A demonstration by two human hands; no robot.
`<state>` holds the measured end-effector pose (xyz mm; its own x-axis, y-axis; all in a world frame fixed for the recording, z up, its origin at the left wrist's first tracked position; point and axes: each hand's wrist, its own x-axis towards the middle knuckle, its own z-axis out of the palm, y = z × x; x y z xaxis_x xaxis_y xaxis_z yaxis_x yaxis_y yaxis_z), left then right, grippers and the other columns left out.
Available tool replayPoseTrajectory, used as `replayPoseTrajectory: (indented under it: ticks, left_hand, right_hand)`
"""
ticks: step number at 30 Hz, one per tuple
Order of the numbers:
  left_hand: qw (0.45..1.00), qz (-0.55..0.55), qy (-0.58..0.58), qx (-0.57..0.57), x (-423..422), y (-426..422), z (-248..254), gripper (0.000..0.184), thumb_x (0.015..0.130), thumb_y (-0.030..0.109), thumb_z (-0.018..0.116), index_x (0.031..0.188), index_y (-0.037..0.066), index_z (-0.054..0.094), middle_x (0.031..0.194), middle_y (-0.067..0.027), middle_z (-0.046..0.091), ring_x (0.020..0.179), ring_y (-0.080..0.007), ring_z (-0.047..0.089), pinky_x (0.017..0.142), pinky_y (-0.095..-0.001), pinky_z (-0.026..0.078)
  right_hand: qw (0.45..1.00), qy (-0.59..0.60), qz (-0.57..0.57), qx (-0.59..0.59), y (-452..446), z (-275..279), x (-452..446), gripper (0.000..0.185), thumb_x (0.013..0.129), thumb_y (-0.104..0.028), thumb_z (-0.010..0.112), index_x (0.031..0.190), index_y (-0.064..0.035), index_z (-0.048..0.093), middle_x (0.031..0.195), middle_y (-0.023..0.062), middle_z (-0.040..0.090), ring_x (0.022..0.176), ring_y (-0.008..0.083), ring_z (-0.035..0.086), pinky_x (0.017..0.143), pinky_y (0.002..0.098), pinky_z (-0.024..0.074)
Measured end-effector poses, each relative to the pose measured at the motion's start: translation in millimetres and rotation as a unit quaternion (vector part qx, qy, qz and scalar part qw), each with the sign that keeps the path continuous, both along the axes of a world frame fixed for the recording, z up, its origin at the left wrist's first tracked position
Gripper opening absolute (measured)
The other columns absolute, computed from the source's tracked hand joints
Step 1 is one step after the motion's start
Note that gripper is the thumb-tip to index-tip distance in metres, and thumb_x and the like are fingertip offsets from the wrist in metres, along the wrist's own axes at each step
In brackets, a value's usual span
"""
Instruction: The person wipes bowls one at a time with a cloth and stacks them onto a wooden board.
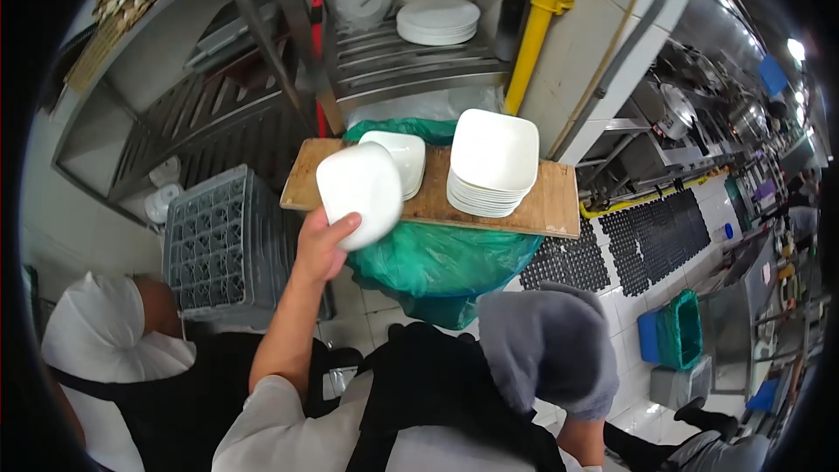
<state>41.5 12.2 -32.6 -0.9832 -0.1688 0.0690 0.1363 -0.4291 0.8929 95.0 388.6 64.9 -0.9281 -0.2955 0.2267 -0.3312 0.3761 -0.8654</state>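
My left hand (329, 242) grips the near edge of a white square plate (360, 188), thumb on top, above a wooden board (428, 205). Partly behind that plate, another white square dish (404, 157) rests on the board. To the right stands a tall stack of white square dishes (495, 153). A grey cloth (551, 345) covers my right hand, so its fingers are hidden. The board lies over a bin lined with a green bag (446, 262).
A grey glass rack (210, 249) stands at the left. Round white plates (437, 19) sit on a metal shelf behind the board. A co-worker (131, 367) in a black apron is at the lower left. A yellow pipe (535, 31) runs up the wall.
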Motion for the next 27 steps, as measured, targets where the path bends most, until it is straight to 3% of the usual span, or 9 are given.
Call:
replayPoseTrajectory:
  ticks: [6, 8, 10, 12, 14, 18, 20, 22, 27]
  left_hand:
    - [0.979, -0.004, -0.026, 0.202, 54.2, 41.1, -15.3, 0.045, 0.091, 0.003, 0.062, 0.134, -0.006, 0.051, 0.127, -0.0172, 0.061, 0.115, -0.027, 0.062, 0.101, -0.0424, 0.049]
    - [0.979, -0.02, -0.031, 0.2, 58.7, 48.4, -13.3, 0.045, 0.091, 0.003, 0.063, 0.134, -0.005, 0.051, 0.127, -0.017, 0.062, 0.114, -0.0265, 0.062, 0.1, -0.0423, 0.05]
    - [0.985, -0.037, -0.038, 0.167, 63.7, 56.1, -6.6, 0.044, 0.09, 0.003, 0.063, 0.132, -0.004, 0.053, 0.125, -0.0164, 0.063, 0.112, -0.0255, 0.064, 0.098, -0.0417, 0.051]
    - [0.985, -0.038, -0.035, 0.163, 66.4, 64.0, 6.3, 0.043, 0.089, 0.004, 0.064, 0.131, -0.003, 0.055, 0.123, -0.0155, 0.064, 0.11, -0.0246, 0.064, 0.097, -0.0414, 0.052]
    - [0.991, -0.056, -0.047, 0.115, 68.9, 72.8, 13.2, 0.043, 0.089, 0.005, 0.065, 0.131, -0.002, 0.056, 0.123, -0.0155, 0.064, 0.109, -0.0238, 0.064, 0.095, -0.0402, 0.052]
    - [0.977, -0.027, 0.078, -0.199, 73.5, 87.4, -8.6, 0.038, 0.091, 0.008, 0.064, 0.127, -0.002, 0.058, 0.116, -0.0106, 0.068, 0.104, -0.0207, 0.066, 0.094, -0.0335, 0.05]
    - [0.86, 0.245, 0.028, -0.447, 79.2, 120.6, 7.4, 0.031, 0.091, 0.008, 0.064, 0.121, -0.003, 0.061, 0.11, -0.008, 0.07, 0.1, -0.017, 0.065, 0.091, -0.0314, 0.05]
    - [0.966, -0.089, 0.075, -0.231, 90.7, 91.9, 32.9, 0.025, 0.091, 0.009, 0.066, 0.113, -0.002, 0.065, 0.105, -0.0074, 0.071, 0.095, -0.0141, 0.064, 0.086, -0.0303, 0.05]
    - [0.979, -0.145, -0.029, -0.137, 96.9, 75.0, 41.3, 0.028, 0.09, 0.009, 0.067, 0.116, -0.002, 0.066, 0.107, -0.0047, 0.071, 0.095, -0.013, 0.065, 0.086, -0.0293, 0.05]
  right_hand:
    - [0.889, 0.041, 0.138, 0.435, -20.1, -21.0, -0.2, 0.033, 0.088, -0.002, 0.061, 0.122, -0.0015, 0.06, 0.12, 0.0145, 0.062, 0.113, 0.0232, 0.06, 0.099, 0.0329, 0.0469]
    - [0.983, -0.161, 0.011, -0.089, -11.2, -51.8, 10.7, 0.037, 0.094, -0.003, 0.055, 0.131, -0.001, 0.053, 0.12, 0.0109, 0.062, 0.11, 0.0207, 0.061, 0.096, 0.034, 0.049]
    - [0.997, -0.07, 0.043, -0.014, -20.1, -55.5, 5.0, 0.039, 0.098, -0.005, 0.053, 0.136, 0.0, 0.047, 0.125, 0.0095, 0.061, 0.11, 0.0185, 0.06, 0.095, 0.031, 0.0493]
    - [0.925, -0.216, 0.06, -0.307, -56.1, -39.5, -8.4, 0.041, 0.098, -0.006, 0.053, 0.137, 0.0026, 0.045, 0.131, 0.0124, 0.058, 0.112, 0.0198, 0.059, 0.097, 0.0284, 0.0483]
    - [0.944, 0.209, 0.088, 0.239, -86.5, -10.6, -23.5, 0.068, 0.081, 0.004, 0.071, 0.142, 0.004, 0.042, 0.142, 0.0178, 0.048, 0.125, 0.0283, 0.052, 0.101, 0.0357, 0.0435]
    - [0.615, 0.597, -0.037, 0.514, -125.8, -16.5, -17.1, 0.038, 0.079, -0.005, 0.07, 0.116, 0.0001, 0.062, 0.115, 0.0197, 0.056, 0.108, 0.032, 0.057, 0.086, 0.0383, 0.0474]
    - [0.725, 0.498, 0.02, 0.474, -142.1, -25.1, -32.0, 0.04, 0.078, -0.009, 0.071, 0.116, -0.0005, 0.062, 0.115, 0.0191, 0.056, 0.108, 0.0319, 0.057, 0.086, 0.0385, 0.0469]
    - [0.802, 0.414, 0.088, 0.422, -145.8, -27.4, -60.9, 0.042, 0.077, -0.013, 0.073, 0.115, -0.0012, 0.063, 0.114, 0.0184, 0.056, 0.108, 0.0318, 0.057, 0.086, 0.0386, 0.0464]
    - [0.877, 0.252, 0.16, 0.376, -145.3, 1.0, -86.1, 0.062, 0.068, -0.033, 0.08, 0.121, -0.0072, 0.061, 0.114, 0.0126, 0.057, 0.11, 0.0305, 0.056, 0.089, 0.0388, 0.042]
